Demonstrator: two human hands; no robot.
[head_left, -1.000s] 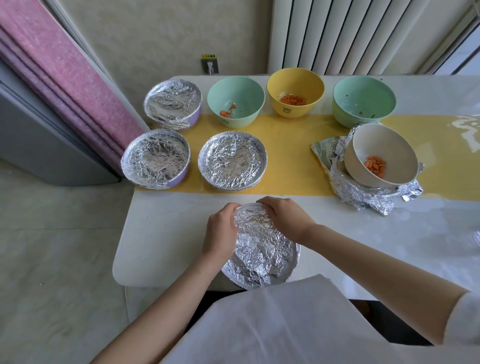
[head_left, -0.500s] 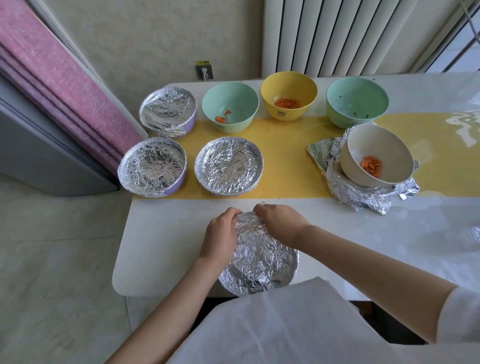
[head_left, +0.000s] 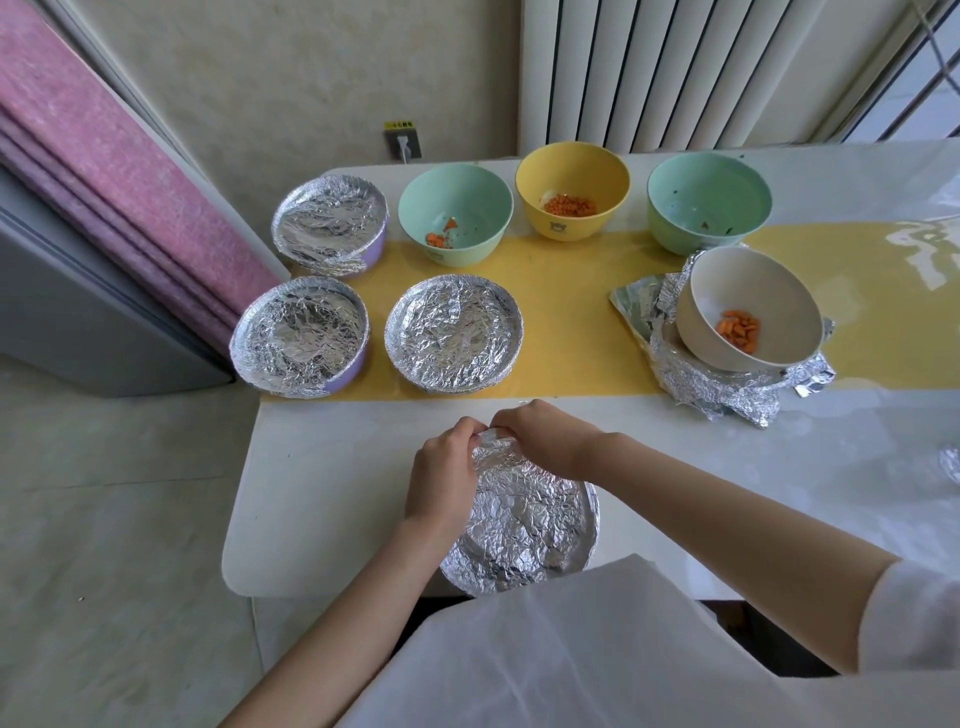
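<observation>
A foil-covered bowl (head_left: 524, 530) stands at the near edge of the white table (head_left: 322, 499), right in front of me. My left hand (head_left: 441, 478) curls over its far left rim and pinches the foil. My right hand (head_left: 545, 439) pinches the foil at the far rim, its fingertips meeting those of the left hand. The far part of the bowl is hidden under both hands.
Three foil-covered bowls (head_left: 453, 332) (head_left: 300, 335) (head_left: 330, 224) stand at the left on a yellow runner (head_left: 571, 322). Behind are two green bowls (head_left: 455, 210) (head_left: 708, 202) and a yellow bowl (head_left: 572, 189) with carrot bits. A beige bowl (head_left: 748, 306) with carrot sits on crumpled foil (head_left: 727, 389).
Both hands have drawn together at the bowl's far rim, and their fingertips now meet and pinch the foil there. The camera has tilted slightly.
</observation>
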